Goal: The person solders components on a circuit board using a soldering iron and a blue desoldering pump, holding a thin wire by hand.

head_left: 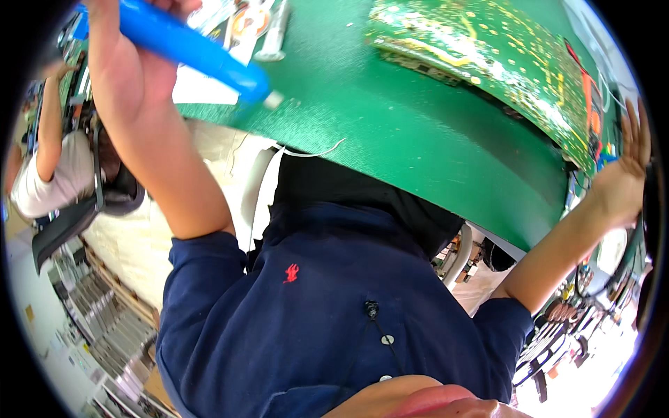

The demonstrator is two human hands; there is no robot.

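In my left hand [129, 66], at the upper left, is a blue solder sucker [198, 52] with a pale tip, slanting down to the right above the table's near edge. The hand is closed round it, though the picture's top edge cuts off part of the fingers. My right hand [625, 171] is raised at the far right with its fingers stretched out, and nothing shows in it. Nearest to it is the corner of a large green circuit board [488, 59]. That board lies tilted on the green table [334, 115], with parts on its underside.
Beside the sucker lie a clear syringe [274, 35], white paper [202, 87] and a roll with an orange ring [249, 22]. A thin white wire [313, 152] crosses the near edge. Red-orange leads [592, 104] run along the board's right side. Another person [59, 171] sits at left.
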